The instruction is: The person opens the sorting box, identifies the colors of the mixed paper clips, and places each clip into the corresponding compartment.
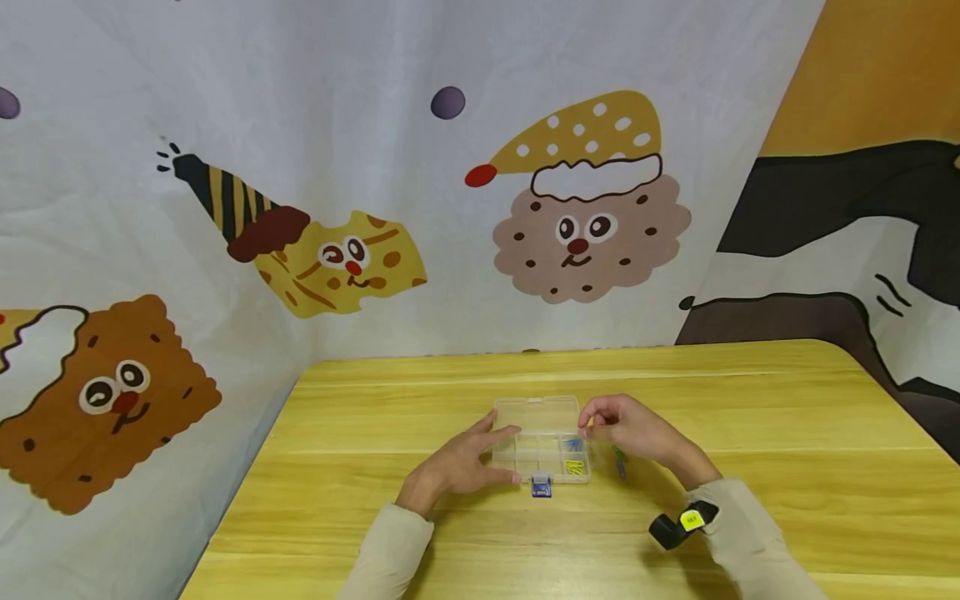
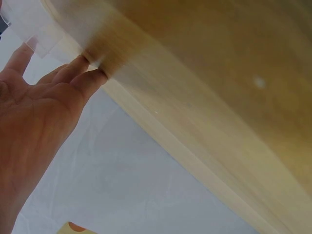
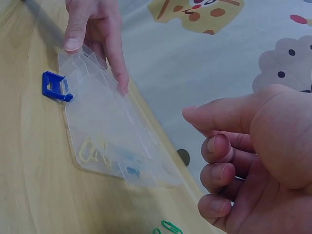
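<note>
Gripping the clear box [image 1: 528,456], left fingers [image 1: 502,435] overlap its left end; right fingers [image 3: 217,175] curl empty near green paperclips [image 1: 620,454].

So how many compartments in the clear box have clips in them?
2. Near right compartment: yellow clips. The one behind it: blue clips. The left hand partly covers the box's left end, so more could be hidden there.

My box [image 1: 534,412] is clear, its latch [image 1: 542,488] blue; I see yellow clips [image 1: 574,468], blue pieces [image 1: 573,445] and green clips [image 3: 171,227]. My sleeves [image 1: 393,542] are beige, my desk [image 1: 375,408] yellowish wood-grain, the backdrop [image 1: 390,92] pale with colourful cartoon biscuits [image 1: 592,250].
</note>
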Motion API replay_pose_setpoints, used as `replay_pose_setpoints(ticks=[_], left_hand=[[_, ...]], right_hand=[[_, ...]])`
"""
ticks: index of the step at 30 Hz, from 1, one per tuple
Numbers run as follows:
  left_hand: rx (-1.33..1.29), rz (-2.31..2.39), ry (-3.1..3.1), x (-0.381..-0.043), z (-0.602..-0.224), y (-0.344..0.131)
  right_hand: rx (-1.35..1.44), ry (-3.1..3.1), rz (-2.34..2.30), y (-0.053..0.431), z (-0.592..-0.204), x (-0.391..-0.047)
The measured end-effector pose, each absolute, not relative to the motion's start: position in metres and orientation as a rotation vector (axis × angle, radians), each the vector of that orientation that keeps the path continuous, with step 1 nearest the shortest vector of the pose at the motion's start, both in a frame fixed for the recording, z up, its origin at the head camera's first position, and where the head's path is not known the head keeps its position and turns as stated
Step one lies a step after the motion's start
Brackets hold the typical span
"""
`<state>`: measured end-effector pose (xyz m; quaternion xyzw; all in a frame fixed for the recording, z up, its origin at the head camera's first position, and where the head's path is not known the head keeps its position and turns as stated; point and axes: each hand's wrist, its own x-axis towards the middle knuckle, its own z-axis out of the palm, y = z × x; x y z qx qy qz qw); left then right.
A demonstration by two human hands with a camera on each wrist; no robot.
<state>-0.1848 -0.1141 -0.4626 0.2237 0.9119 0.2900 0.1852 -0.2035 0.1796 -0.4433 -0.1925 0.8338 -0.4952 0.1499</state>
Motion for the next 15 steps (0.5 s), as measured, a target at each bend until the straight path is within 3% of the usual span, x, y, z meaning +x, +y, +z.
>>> replay_pose_setpoints(ticks=[15], left_hand=[[0.615, 0.827, 2.570, -0.184, -0.462, -0.114]], right_hand=[[-0.593, 2.375, -1.377, 0.220, -0.455, -0.184]])
